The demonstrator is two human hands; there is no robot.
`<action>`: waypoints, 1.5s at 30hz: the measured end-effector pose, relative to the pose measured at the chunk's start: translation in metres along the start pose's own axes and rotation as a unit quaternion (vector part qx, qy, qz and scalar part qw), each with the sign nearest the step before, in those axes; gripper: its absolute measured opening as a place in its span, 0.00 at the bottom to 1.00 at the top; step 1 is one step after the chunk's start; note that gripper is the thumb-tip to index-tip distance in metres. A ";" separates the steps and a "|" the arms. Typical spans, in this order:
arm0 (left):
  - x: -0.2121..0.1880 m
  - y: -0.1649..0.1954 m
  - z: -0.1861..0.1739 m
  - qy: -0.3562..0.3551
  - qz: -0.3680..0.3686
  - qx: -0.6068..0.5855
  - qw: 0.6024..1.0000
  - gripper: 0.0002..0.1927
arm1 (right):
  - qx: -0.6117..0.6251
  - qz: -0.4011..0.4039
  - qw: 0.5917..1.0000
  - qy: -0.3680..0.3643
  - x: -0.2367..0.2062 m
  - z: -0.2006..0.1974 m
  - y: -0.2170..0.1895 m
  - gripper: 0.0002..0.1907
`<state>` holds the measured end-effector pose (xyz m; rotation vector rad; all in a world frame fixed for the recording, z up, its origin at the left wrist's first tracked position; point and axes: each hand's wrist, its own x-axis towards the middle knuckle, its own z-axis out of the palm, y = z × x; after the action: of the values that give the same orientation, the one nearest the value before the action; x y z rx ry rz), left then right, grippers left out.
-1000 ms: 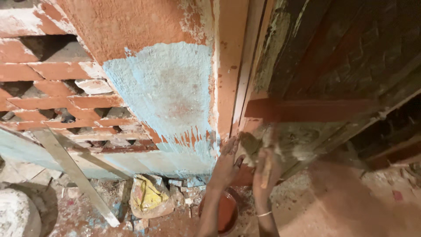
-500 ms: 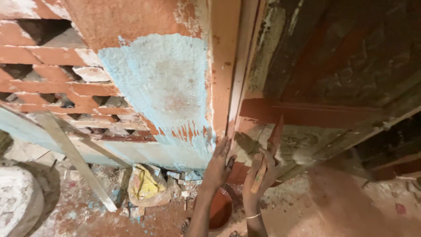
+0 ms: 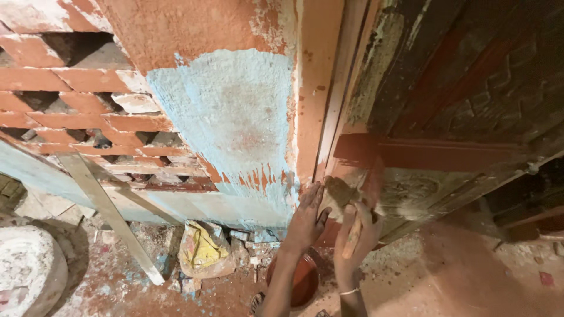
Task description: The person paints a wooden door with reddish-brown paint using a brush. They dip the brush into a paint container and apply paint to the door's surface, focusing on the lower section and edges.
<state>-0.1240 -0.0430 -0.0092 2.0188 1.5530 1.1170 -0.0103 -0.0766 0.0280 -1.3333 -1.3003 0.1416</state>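
The left hand (image 3: 305, 220) presses flat, fingers spread, on the rough door frame (image 3: 320, 100), while the right hand (image 3: 358, 235) is clamped on a wooden-handled brush (image 3: 361, 202).

A dusty, reddish dirt floor (image 3: 470, 276) is seen along the bottom of the frame. A crumpled yellow bag (image 3: 202, 249) and rubble are lain on it at lower centre, a round paint bowl (image 3: 296, 279) just right of them, and a pale drum (image 3: 26, 276) at lower left.
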 end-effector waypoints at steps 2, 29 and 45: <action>-0.002 -0.002 0.001 0.002 0.012 0.003 1.000 0.36 | -0.089 -0.037 0.995 -0.017 0.004 0.002 0.004 0.08; 0.002 -0.007 0.012 -0.084 0.033 0.157 0.984 0.38 | 0.035 -0.148 0.981 -0.120 0.001 -0.005 -0.006 0.16; 0.001 0.002 0.018 -0.060 -0.041 0.016 0.997 0.33 | -0.030 -0.089 0.993 -0.071 0.010 -0.006 0.007 0.12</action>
<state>-0.1086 -0.0400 -0.0184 1.9845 1.5875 0.9291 0.0014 -0.0705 0.0304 -1.2695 -1.5474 0.0752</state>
